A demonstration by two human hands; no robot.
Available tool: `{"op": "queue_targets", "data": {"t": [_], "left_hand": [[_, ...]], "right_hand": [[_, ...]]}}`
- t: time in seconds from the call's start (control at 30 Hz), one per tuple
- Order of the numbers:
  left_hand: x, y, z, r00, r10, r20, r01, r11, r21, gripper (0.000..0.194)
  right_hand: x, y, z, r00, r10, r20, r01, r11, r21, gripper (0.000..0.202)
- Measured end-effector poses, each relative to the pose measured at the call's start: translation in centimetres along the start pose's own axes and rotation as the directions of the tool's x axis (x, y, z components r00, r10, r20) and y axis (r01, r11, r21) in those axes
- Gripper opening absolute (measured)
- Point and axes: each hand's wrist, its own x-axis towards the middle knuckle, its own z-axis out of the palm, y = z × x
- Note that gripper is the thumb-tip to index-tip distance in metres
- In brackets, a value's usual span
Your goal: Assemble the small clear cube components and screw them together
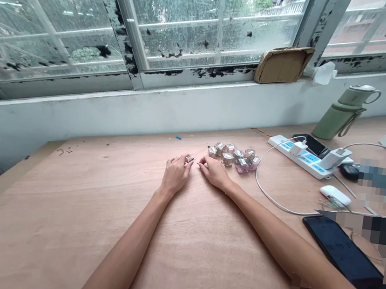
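My left hand (176,173) is closed around a small clear container (190,158) with a pale label, held just above or on the table. To its right, my right hand (215,171) has thumb and index finger in a pinch. A tiny dark bit shows at those fingertips, too small to name. Just beyond the right hand stand several small clear six-sided containers (227,158) with labelled tops, grouped close together. A few of them at the right end look pinkish (242,165).
A white power strip (300,155) with chargers and cables lies to the right, near a green flask (340,115), a mouse (349,170), a white case (335,195) and a phone (343,252). A small blue piece (179,137) lies near the wall. Cardboard (284,65) leans at the window.
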Motion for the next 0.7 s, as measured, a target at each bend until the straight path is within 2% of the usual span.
{"op": "queue_targets", "data": {"t": [0.4, 0.6, 0.7], "left_hand": [[0.0, 0.1, 0.0, 1.0, 0.011, -0.002, -0.011, 1.0, 0.01, 0.028], [0.0, 0.1, 0.0, 1.0, 0.004, 0.008, -0.004, 1.0, 0.006, 0.028], [0.0, 0.1, 0.0, 1.0, 0.004, 0.012, -0.004, 1.0, 0.003, 0.028]], "right_hand": [[0.2, 0.9, 0.5, 0.994, -0.066, -0.086, 0.078, 0.986, 0.146, 0.023], [0.4, 1.1, 0.6, 0.993, -0.088, -0.083, 0.098, 0.986, 0.135, 0.022], [0.3, 0.9, 0.5, 0.992, -0.06, -0.107, 0.073, 0.99, 0.122, 0.022]]}}
